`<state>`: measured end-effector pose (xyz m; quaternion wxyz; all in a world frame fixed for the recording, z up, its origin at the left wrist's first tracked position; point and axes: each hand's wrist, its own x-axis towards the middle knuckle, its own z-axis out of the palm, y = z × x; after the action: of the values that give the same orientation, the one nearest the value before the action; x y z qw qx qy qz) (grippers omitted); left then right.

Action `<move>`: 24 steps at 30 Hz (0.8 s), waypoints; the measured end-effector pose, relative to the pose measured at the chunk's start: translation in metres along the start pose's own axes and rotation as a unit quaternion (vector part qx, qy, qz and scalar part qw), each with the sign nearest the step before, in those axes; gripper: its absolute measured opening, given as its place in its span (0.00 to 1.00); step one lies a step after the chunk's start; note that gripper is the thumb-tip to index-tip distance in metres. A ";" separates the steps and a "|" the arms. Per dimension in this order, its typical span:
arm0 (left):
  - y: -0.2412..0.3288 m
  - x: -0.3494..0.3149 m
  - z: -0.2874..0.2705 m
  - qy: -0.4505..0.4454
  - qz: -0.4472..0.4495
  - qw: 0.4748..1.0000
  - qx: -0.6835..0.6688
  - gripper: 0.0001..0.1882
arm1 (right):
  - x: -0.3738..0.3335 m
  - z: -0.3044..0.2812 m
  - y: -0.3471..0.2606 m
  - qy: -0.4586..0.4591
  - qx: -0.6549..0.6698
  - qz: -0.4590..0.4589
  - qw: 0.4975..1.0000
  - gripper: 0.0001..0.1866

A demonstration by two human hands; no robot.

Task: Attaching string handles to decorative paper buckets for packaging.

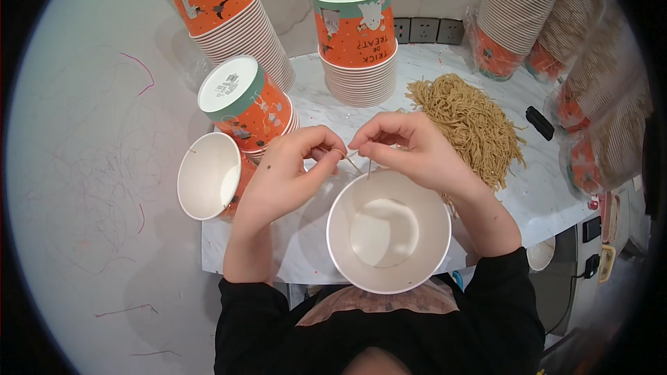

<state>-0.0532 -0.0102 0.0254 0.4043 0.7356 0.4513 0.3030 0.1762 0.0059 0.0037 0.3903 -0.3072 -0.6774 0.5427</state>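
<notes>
Marble-patterned tabletop (545, 187): left hand (288, 172) and right hand (415, 149) pinch a tan cord (353, 164) that slants toward four o'clock, by the eleven-o'clock rim of a white-lined paper bucket (385, 232), nearer the right hand.

Paper bucket (375, 232): round, white inside, mouth upward, in the lower centre of the view; a small dark spot marks its near wall. Thin tan cord (354, 165): bent, at the bucket's far rim.
</notes>
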 end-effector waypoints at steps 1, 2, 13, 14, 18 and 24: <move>0.000 0.000 0.000 -0.004 0.000 1.000 -0.023 0.05 | 0.000 0.001 -0.002 0.021 0.014 0.008 1.000 0.08; 0.002 -0.001 0.000 -0.003 0.000 1.000 -0.021 0.05 | 0.001 0.001 -0.002 0.020 0.014 0.006 1.000 0.08; 0.004 -0.004 -0.003 0.074 0.072 0.990 0.097 0.07 | 0.002 0.009 0.003 0.072 -0.181 -0.139 0.971 0.08; 0.004 -0.004 -0.003 0.074 0.070 0.990 0.097 0.07 | 0.002 0.009 0.002 0.071 -0.180 -0.139 0.971 0.08; 0.000 0.000 0.000 0.073 0.071 0.995 0.018 0.07 | -0.001 0.009 -0.004 0.042 -0.175 -0.162 0.970 0.08; 0.000 0.001 -0.005 0.027 0.004 0.999 0.016 0.08 | -0.002 0.012 -0.006 0.042 -0.150 -0.157 0.975 0.09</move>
<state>-0.0569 -0.0079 0.0278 0.3786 0.7356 0.4638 0.3168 0.1670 -0.0035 0.0074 0.4480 -0.2746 -0.7741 0.3532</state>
